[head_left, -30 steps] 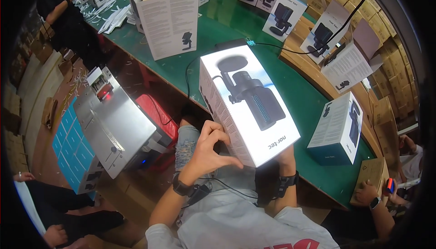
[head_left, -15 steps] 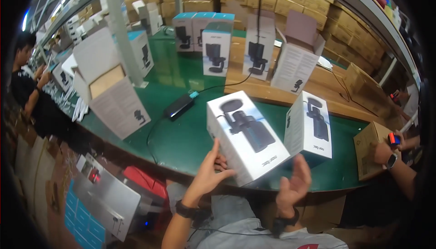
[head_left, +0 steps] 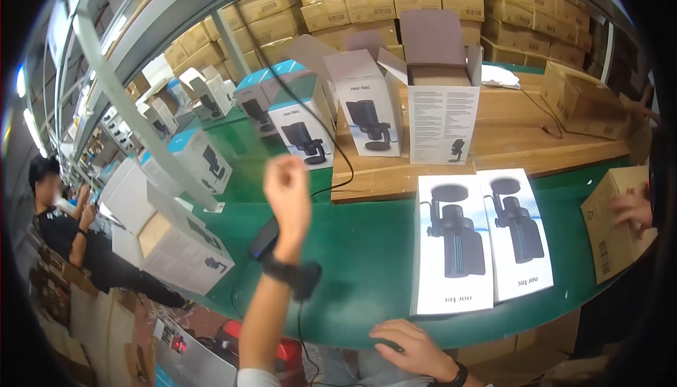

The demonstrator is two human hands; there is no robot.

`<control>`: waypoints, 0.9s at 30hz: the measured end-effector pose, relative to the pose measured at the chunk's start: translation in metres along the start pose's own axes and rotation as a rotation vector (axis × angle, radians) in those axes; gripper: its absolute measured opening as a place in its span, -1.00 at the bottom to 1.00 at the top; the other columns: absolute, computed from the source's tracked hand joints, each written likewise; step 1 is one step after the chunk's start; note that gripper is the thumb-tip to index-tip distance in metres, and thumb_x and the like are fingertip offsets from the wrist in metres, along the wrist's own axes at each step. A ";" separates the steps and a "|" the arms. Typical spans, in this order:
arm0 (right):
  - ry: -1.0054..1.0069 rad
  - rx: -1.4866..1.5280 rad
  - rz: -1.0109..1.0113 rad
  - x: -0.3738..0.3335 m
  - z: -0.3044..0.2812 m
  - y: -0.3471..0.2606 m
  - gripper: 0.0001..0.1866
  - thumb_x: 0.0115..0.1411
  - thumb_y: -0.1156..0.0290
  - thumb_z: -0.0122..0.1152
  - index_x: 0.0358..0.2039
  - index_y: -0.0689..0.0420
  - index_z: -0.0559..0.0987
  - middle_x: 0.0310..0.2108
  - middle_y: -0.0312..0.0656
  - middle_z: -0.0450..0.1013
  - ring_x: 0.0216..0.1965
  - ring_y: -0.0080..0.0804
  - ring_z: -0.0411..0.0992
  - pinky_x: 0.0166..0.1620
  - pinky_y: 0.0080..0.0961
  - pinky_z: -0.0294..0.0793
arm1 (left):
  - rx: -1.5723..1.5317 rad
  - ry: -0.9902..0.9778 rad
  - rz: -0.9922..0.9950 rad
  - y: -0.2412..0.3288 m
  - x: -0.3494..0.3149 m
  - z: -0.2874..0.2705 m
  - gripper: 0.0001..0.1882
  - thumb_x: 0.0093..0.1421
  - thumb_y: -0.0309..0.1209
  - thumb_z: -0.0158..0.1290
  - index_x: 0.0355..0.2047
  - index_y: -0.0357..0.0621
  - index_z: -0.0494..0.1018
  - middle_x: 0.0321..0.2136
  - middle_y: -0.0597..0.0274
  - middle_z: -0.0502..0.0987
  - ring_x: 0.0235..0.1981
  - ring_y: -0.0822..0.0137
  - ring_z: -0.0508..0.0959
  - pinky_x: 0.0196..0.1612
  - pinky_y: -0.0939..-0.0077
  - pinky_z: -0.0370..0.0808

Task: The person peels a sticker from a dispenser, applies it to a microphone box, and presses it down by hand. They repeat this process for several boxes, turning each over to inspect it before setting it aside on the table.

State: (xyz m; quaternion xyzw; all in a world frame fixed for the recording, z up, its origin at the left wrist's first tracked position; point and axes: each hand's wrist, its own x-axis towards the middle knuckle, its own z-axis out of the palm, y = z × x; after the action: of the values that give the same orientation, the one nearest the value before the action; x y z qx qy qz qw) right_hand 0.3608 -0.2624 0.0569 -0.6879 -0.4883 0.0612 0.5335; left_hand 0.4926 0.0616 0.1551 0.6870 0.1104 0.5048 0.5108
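White box (head_left: 455, 249) and its twin (head_left: 520, 235) lie side by side on the counter (head_left: 352, 260), just in front of the board (head_left: 525, 129). Left hand (head_left: 288, 188) raised, left of the board; fingers curled (blurred, cannot tell whether tips meet). Right hand (head_left: 412, 348) well in front of the board; fingers bent, cannot tell whether gripping. Open box (head_left: 442, 126) stands on the board.

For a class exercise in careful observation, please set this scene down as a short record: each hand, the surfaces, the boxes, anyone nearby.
Left hand: raised, blurred, nothing visible in it
Right hand: by the table's near edge; grip unclear
Table: green
White boxes: two, side by side on table
Wooden board: bears an open box
Co-worker's hand: at brown carton
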 end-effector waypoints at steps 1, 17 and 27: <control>-0.121 -0.048 0.124 0.005 -0.002 -0.001 -0.66 0.28 0.53 0.21 0.07 0.27 0.59 0.14 -0.01 0.53 0.17 -0.06 0.52 0.24 -0.20 0.54 | 0.257 0.029 0.087 -0.014 0.038 -0.009 -0.57 0.27 -0.35 0.30 0.08 -0.23 0.48 -0.19 0.14 0.54 -0.18 0.32 0.54 -0.08 0.33 0.54; -0.003 0.272 0.663 0.015 0.001 -0.005 -0.05 0.30 0.23 0.38 0.57 0.05 0.06 0.46 0.22 0.16 0.39 0.23 0.26 0.42 0.06 0.24 | 0.444 0.308 0.118 -0.054 0.104 0.014 0.16 -0.09 -0.20 0.52 0.43 -0.17 0.08 0.31 -0.31 0.15 0.37 -0.23 0.20 0.42 -0.04 0.18; 0.041 0.812 0.238 0.023 0.073 -0.006 -0.26 0.28 0.41 0.35 0.41 0.29 0.26 0.33 0.11 0.36 0.31 0.00 0.39 0.33 -0.08 0.41 | -0.653 0.347 -0.173 0.122 -0.145 -0.235 -0.08 0.29 0.13 0.13 0.45 -0.21 0.14 0.31 0.09 0.39 0.29 0.18 0.44 0.33 0.16 0.42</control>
State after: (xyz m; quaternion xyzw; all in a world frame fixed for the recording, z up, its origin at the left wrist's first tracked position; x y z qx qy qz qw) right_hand 0.3251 -0.1971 0.0407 -0.4745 -0.3311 0.2959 0.7601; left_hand 0.1909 0.0483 0.1626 0.3803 0.0862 0.5774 0.7173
